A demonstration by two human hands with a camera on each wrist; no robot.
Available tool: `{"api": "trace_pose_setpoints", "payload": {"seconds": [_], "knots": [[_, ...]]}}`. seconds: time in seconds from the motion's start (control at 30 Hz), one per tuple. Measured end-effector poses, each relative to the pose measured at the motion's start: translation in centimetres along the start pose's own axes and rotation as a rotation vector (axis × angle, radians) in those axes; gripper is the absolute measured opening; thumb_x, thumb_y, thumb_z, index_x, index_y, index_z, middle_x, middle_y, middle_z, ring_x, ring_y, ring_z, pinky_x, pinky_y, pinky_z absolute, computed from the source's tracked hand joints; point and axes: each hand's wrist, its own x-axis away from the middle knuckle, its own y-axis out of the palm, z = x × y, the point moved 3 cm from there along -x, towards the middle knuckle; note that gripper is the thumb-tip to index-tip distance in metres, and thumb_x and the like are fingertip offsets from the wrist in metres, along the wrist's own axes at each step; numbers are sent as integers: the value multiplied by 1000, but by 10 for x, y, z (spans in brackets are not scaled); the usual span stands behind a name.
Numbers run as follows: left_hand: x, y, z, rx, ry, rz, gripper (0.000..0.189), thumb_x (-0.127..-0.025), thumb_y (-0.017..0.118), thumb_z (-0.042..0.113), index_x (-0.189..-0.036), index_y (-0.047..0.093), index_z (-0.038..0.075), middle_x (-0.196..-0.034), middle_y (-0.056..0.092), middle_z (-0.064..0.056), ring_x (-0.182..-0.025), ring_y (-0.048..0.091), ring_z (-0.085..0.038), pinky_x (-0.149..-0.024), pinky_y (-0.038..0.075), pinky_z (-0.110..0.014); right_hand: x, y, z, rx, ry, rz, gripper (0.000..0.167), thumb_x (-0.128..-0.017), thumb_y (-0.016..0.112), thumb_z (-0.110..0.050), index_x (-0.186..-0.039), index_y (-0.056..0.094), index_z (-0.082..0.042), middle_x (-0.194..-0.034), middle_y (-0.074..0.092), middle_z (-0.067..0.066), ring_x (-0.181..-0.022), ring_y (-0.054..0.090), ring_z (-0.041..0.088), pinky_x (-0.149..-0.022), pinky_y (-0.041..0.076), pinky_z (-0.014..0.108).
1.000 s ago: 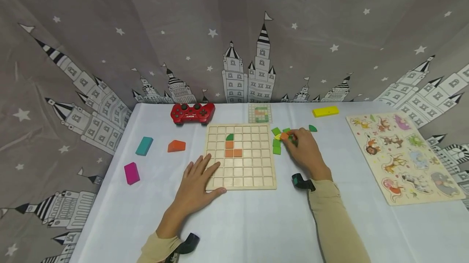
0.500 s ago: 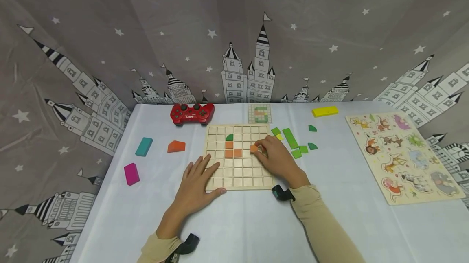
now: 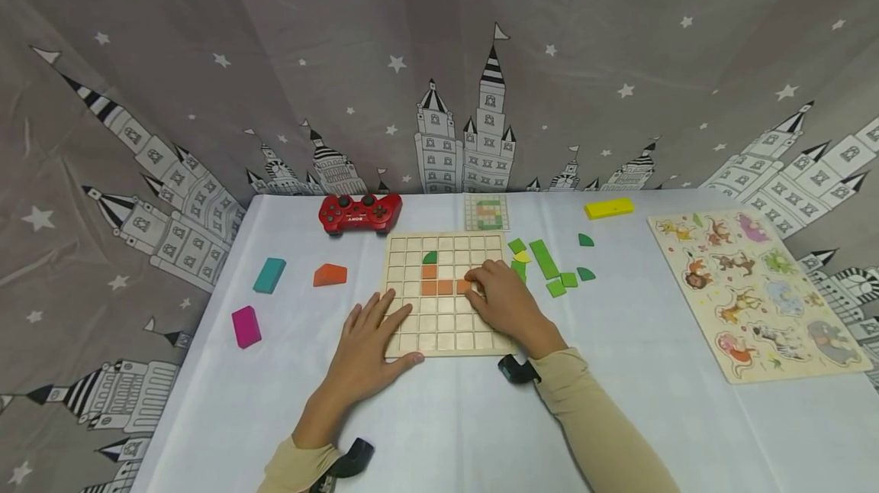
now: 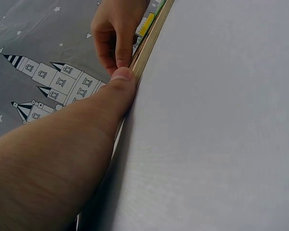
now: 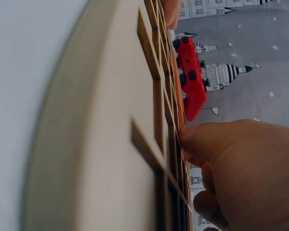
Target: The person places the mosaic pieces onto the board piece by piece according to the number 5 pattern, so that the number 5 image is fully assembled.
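A wooden grid board (image 3: 446, 342) lies in the middle of the table. In its cells sit a dark green quarter-circle tile (image 3: 429, 257) and three orange square tiles (image 3: 429, 288). My right hand (image 3: 507, 301) pinches another orange square tile (image 3: 463, 286) over the same row, just right of the others. My left hand (image 3: 371, 344) rests with spread fingers on the board's lower left corner, its thumb (image 4: 121, 77) along the near edge. From the right wrist, the right thumb (image 5: 200, 139) shows low over the grid; the pinched tile is mostly hidden there.
Right of the board lie several green tiles (image 3: 545, 259) and a yellow one (image 3: 523, 256). Behind it is a small pattern card (image 3: 487, 212). A red game controller (image 3: 360, 213), loose blocks (image 3: 270, 275) and an animal puzzle board (image 3: 755, 294) lie around.
My right hand has carried an orange square tile from the loose pile leftward onto the board, then slightly further left and nearer. Some green tiles shifted right. The left hand stayed still.
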Motion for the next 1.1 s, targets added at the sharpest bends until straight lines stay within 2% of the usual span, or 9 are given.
{"api": "trace_pose_setpoints", "payload": {"seconds": [0.37, 0.63, 0.73, 0.9, 1.1], "knots": [[0, 0, -1, 8, 1, 2, 84, -83, 70, 65, -153, 48, 23, -168, 30, -10, -157, 21, -37, -127, 13, -60, 0, 1, -3, -4, -15, -6, 24, -99, 66, -23, -117, 73, -9, -90, 58, 0, -85, 48, 16, -75, 41, 31], [0, 1, -1, 1, -1, 1, 85, -83, 71, 65, -153, 49, 23, -168, 30, -11, -157, 21, -37, -127, 13, -59, 0, 3, -1, -41, 17, 18, 26, -98, 69, -25, -118, 76, -10, -97, 70, 2, -92, 59, 19, -82, 50, 37], [0, 2, -2, 1, -1, 2, 85, -83, 71, 64, -153, 49, 22, -168, 30, -11, -157, 21, -37, -127, 13, -59, 0, 3, -1, -61, 25, 23, 26, -97, 69, -24, -119, 77, -11, -96, 72, 2, -91, 61, 20, -81, 51, 36], [0, 3, -2, 2, -3, -2, 85, -83, 71, 65, -153, 48, 23, -168, 30, -10, -157, 21, -37, -127, 13, -59, 0, 5, -1, -76, 22, 28, 26, -97, 69, -23, -119, 77, -10, -86, 68, 0, -84, 57, 17, -76, 48, 33], [0, 3, -3, -3, -4, -3, 86, -83, 70, 66, -154, 47, 24, -168, 29, -10, -157, 21, -36, -127, 13, -59, 0, 6, 0, -70, 19, 12, 31, -97, 71, -28, -122, 75, -11, -88, 68, -1, -83, 55, 16, -76, 47, 33]]}}
